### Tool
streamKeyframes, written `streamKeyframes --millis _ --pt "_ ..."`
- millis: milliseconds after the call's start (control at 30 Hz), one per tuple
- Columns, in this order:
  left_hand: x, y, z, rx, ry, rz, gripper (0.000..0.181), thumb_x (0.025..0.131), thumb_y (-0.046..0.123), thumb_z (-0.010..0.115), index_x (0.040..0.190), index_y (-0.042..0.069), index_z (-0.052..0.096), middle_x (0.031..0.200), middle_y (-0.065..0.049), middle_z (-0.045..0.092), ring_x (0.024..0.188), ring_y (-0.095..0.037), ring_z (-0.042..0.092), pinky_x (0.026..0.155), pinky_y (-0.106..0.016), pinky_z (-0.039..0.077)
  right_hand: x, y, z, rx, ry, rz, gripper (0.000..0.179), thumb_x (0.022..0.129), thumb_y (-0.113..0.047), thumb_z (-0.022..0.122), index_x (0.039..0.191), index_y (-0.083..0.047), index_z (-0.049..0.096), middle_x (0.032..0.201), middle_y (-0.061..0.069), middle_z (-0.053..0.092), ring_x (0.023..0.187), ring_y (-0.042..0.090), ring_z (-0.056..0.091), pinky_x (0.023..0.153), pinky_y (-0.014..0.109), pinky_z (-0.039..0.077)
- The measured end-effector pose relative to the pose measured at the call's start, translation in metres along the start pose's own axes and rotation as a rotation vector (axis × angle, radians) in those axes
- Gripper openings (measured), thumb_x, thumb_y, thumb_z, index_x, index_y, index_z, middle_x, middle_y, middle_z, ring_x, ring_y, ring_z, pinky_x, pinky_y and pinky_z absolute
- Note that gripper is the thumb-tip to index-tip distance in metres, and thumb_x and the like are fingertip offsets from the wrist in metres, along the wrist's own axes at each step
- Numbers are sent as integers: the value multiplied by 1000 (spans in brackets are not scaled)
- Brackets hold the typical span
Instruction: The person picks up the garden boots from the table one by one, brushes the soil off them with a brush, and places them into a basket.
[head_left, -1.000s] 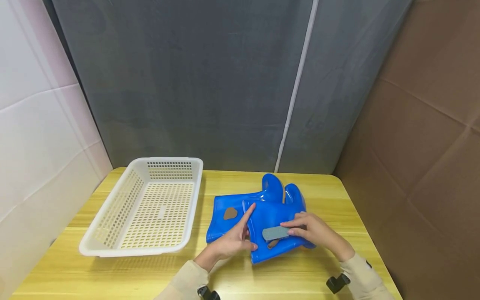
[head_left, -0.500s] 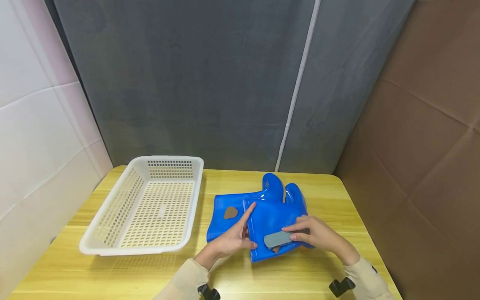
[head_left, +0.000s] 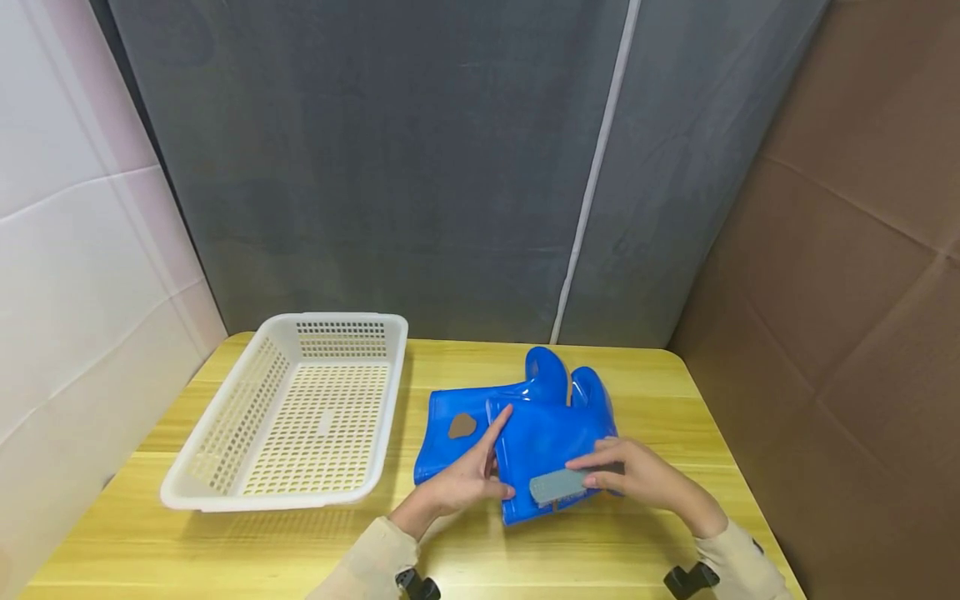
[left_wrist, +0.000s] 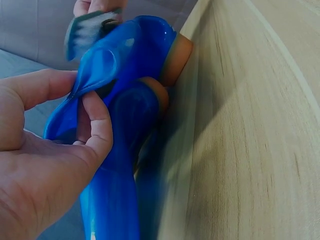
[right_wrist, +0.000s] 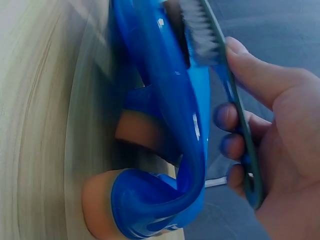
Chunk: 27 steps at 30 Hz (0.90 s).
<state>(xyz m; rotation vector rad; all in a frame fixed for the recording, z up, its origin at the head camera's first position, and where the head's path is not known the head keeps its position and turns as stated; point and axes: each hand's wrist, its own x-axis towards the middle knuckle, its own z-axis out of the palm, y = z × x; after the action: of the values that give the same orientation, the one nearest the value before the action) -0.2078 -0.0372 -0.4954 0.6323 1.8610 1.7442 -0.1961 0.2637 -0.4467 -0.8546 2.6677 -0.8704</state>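
Two blue rain boots lie on their sides, the nearer boot point(head_left: 543, 437) partly over the farther boot point(head_left: 442, 454). A brown patch point(head_left: 462, 426) shows on the farther shaft. My left hand point(head_left: 465, 483) pinches the nearer boot's top edge between thumb and fingers, as the left wrist view shows. In my right hand point(head_left: 648, 479) is a grey-green scrubbing brush point(head_left: 558, 487), gripped by its handle. Its white bristles point(right_wrist: 200, 30) face the nearer shaft, over a brown patch that the brush mostly hides in the head view. Tan soles point(left_wrist: 177, 60) show in the wrist views.
A white perforated plastic basket point(head_left: 172, 492) stands on the left of the wooden table point(head_left: 300, 558). A grey panel point(head_left: 375, 167) rises behind the table, with a white cloth on the left and a brown cloth point(head_left: 847, 292) on the right.
My right hand has moved the brush slightly toward me and to the right, down the nearer boot's shaft, covering more of the brown patch. The left hand and both boots have stayed put.
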Motion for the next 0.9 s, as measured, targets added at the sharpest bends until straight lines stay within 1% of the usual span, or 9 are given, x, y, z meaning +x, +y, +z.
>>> streamKeyframes --millis 100,167,300,400,467,533,700,833,900 --pt "-1 1 0 12 -1 0 112 86 -1 69 158 37 -8 168 -14 3 147 -43 32 111 -50 44 3 1 -1 16 63 65 32 94 -45 62 124 -37 69 94 -11 64 93 8 52 76 20 47" --pt "-1 2 0 8 -3 0 111 87 0 69 158 39 -7 168 -14 2 147 -41 34 110 -47 47 7 3 -2 18 114 94 32 94 -45 62 125 -37 68 94 -10 64 92 10 52 74 20 47" --pt "-1 2 1 -15 -5 2 112 86 -1 69 157 41 -6 168 -15 3 143 -40 40 104 -42 52 14 10 -4 -83 208 91 33 94 -44 62 125 -37 68 91 -11 62 84 8 51 69 17 45" --pt "-1 2 2 -7 4 -1 112 86 1 70 158 40 -6 168 -15 0 145 -43 36 105 -45 51 15 17 -3 -154 241 75 32 93 -39 64 124 -34 69 87 -12 61 79 5 50 66 18 44" --pt "-2 1 3 4 14 -7 112 86 2 70 158 39 -6 168 -14 -3 146 -45 32 107 -49 49 13 22 -3 -168 227 70 31 93 -38 65 124 -32 70 86 -13 62 79 3 49 66 17 43" --pt "-2 1 4 15 26 -12 112 85 2 71 158 39 -6 168 -13 -3 146 -46 32 108 -51 47 10 24 -3 -145 195 79 31 94 -38 64 123 -31 71 85 -13 61 79 3 49 67 17 43" --pt "-3 2 3 36 42 -11 111 85 3 71 158 39 -5 169 -11 0 144 -43 36 109 -52 46 4 19 -5 -88 112 102 30 95 -41 61 122 -33 71 82 -13 60 76 4 49 65 17 43" --pt "-2 3 2 38 30 -10 110 86 2 70 158 38 -6 168 -13 3 144 -43 37 109 -51 46 1 9 -6 -68 37 50 31 94 -44 61 120 -32 72 81 -14 62 74 1 50 63 17 43" --pt "-2 3 1 33 27 -12 110 86 1 69 158 38 -6 168 -14 5 143 -43 38 109 -51 47 0 4 -6 -54 16 17 31 94 -44 62 120 -31 73 79 -13 61 73 0 50 63 18 45"
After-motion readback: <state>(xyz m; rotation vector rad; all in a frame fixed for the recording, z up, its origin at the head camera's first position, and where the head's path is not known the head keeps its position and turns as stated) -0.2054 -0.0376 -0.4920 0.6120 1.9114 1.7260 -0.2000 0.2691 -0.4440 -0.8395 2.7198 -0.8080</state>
